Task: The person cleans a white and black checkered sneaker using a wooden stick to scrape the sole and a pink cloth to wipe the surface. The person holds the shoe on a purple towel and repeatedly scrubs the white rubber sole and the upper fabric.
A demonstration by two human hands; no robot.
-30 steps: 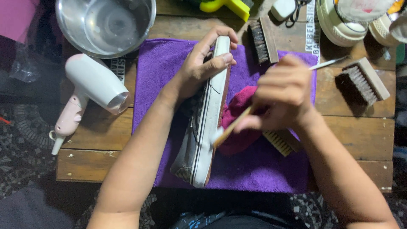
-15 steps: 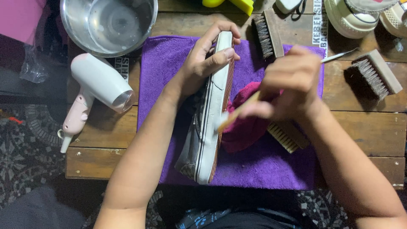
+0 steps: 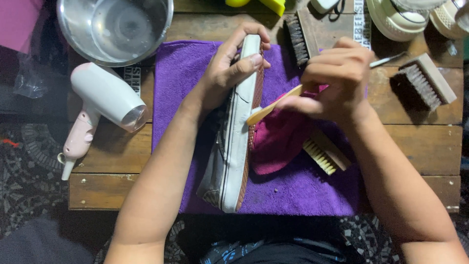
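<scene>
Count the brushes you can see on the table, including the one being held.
4: small brush in the right hand; dark-bristled brush at the towel's top edge; block brush far right; pale-bristled brush under the right forearm. Others may be hidden.

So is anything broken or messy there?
Nothing looks broken or spilled. The shoe lies on its side on the purple towel, held by the left hand, while the right hand puts a small brush to its sole edge. The white rim looks grubby. The bowl stands upright.
</scene>
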